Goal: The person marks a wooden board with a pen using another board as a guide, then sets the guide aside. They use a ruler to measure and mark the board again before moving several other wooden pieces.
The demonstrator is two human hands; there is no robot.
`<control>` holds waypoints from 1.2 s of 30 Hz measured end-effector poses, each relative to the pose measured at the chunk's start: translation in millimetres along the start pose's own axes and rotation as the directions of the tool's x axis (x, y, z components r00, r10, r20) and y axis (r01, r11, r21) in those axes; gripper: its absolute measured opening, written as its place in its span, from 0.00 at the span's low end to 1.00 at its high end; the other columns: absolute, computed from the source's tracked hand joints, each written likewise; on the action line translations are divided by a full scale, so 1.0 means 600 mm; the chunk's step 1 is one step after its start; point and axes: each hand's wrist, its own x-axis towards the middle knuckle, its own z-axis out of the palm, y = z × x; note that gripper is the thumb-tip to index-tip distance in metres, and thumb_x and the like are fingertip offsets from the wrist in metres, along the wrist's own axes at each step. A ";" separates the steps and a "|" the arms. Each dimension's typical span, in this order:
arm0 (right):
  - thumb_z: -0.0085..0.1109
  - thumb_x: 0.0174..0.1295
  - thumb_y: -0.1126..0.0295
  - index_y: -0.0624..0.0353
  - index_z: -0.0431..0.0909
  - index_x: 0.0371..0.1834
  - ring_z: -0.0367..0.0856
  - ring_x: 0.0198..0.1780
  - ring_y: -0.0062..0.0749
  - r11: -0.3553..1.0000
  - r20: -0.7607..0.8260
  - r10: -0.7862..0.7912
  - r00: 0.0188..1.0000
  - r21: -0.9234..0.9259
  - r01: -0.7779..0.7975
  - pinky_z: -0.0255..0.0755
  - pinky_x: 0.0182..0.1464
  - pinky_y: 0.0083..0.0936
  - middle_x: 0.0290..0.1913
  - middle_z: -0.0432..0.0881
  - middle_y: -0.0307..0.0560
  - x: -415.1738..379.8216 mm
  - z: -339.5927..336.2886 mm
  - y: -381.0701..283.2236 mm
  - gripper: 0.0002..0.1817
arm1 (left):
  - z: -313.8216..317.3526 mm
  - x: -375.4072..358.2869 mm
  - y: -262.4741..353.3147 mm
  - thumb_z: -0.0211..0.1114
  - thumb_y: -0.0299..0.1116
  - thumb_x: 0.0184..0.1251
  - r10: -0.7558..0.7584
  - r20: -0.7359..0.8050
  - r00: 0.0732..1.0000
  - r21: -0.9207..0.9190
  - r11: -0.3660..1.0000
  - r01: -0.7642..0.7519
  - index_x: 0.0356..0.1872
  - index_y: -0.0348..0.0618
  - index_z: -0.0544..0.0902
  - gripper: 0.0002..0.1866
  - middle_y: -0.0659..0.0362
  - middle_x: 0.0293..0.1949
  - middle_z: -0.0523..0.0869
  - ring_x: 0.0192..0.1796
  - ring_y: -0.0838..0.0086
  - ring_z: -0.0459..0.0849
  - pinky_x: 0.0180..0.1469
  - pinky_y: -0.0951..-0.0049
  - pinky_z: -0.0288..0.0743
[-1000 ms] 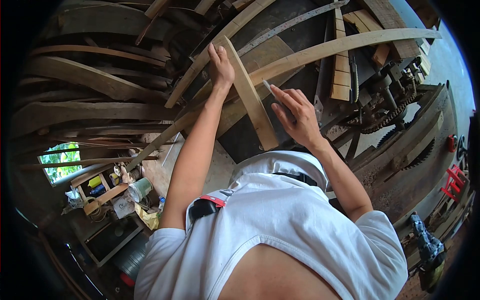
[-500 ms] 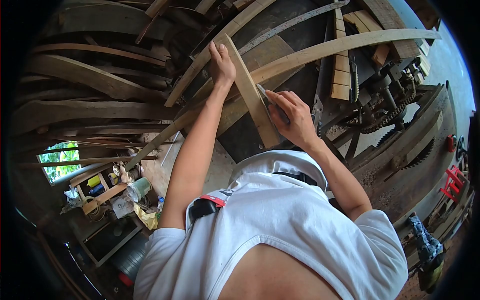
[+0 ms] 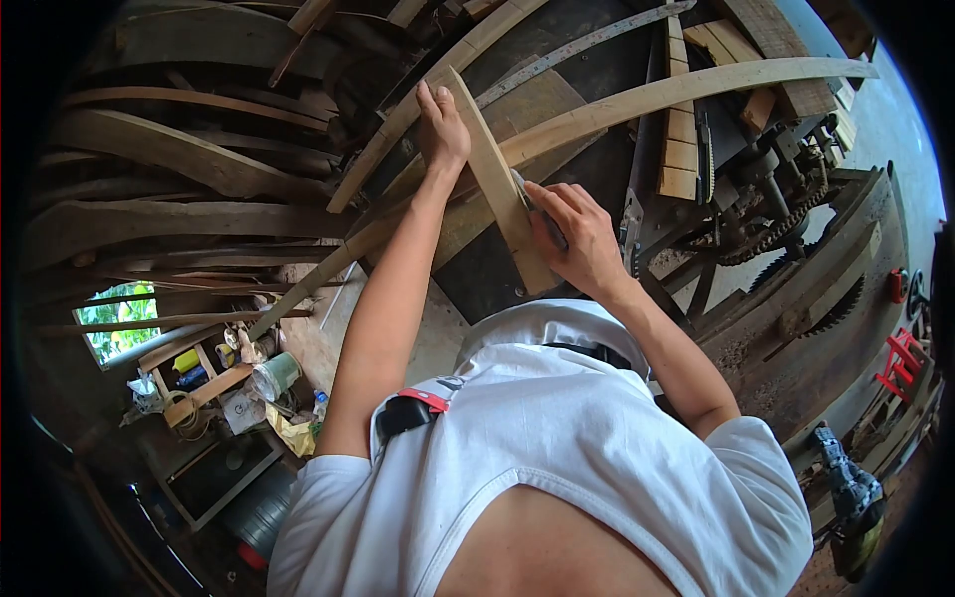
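A flat wooden board lies slanted across the bench in front of my body. My left hand is closed on its far end, thumb and fingers along the left edge. Against the board's right edge, my right hand pinches a slim tool with a pale tip; the palm and curled fingers hide most of it, and I cannot tell its kind. Right beside the board, a long curved wooden strip sweeps off to the upper right.
A metal ruler-like strip lies beyond the board. Roller chain and a toothed saw blade are at the right. Curved planks are stacked at the left. A bucket stands among clutter lower left.
My right hand has shifted very slightly, with the tool's tip now closer against the board's edge. My left hand and the board stay where they were.
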 end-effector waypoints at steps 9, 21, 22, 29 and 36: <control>0.63 0.60 0.75 0.64 0.82 0.57 0.81 0.45 0.47 0.996 -0.032 -0.003 0.999 -0.084 0.001 0.79 0.50 0.39 0.42 0.82 0.51 0.034 0.025 0.006 0.20 | 0.007 0.005 -0.010 0.37 0.51 0.87 0.027 -0.031 0.999 0.040 0.999 -0.026 0.80 0.29 0.55 0.36 0.31 0.77 0.65 0.76 0.41 0.70 0.76 0.56 0.65; 0.62 0.60 0.78 0.64 0.81 0.57 0.81 0.43 0.49 0.993 -0.023 -0.045 0.999 -0.112 0.043 0.78 0.47 0.39 0.39 0.80 0.53 0.047 0.028 0.007 0.19 | 0.013 0.009 -0.020 0.38 0.50 0.86 0.033 -0.046 0.998 0.074 0.997 -0.030 0.80 0.34 0.57 0.34 0.34 0.74 0.71 0.71 0.41 0.76 0.70 0.54 0.71; 0.62 0.60 0.78 0.64 0.81 0.57 0.81 0.43 0.49 0.992 -0.022 -0.050 0.999 -0.113 0.047 0.78 0.47 0.39 0.39 0.80 0.53 0.053 0.030 0.007 0.20 | 0.015 0.009 -0.022 0.38 0.50 0.86 0.041 -0.059 0.997 0.086 0.996 -0.036 0.79 0.34 0.58 0.34 0.34 0.74 0.71 0.71 0.41 0.76 0.70 0.53 0.71; 0.63 0.59 0.75 0.65 0.80 0.56 0.81 0.46 0.48 0.993 0.062 0.002 0.998 -0.120 0.005 0.78 0.50 0.39 0.41 0.81 0.52 0.020 0.007 -0.008 0.20 | 0.017 0.013 -0.030 0.38 0.51 0.86 0.056 -0.066 0.996 0.108 0.993 -0.049 0.79 0.34 0.58 0.34 0.34 0.73 0.72 0.71 0.41 0.76 0.70 0.53 0.71; 0.62 0.59 0.75 0.63 0.81 0.56 0.82 0.45 0.49 0.988 0.064 -0.023 0.998 -0.154 0.033 0.79 0.50 0.40 0.41 0.82 0.53 0.036 0.006 -0.008 0.19 | 0.013 0.012 -0.026 0.39 0.51 0.86 0.024 -0.081 0.996 0.081 0.997 -0.017 0.80 0.33 0.57 0.35 0.34 0.74 0.71 0.71 0.41 0.75 0.71 0.53 0.70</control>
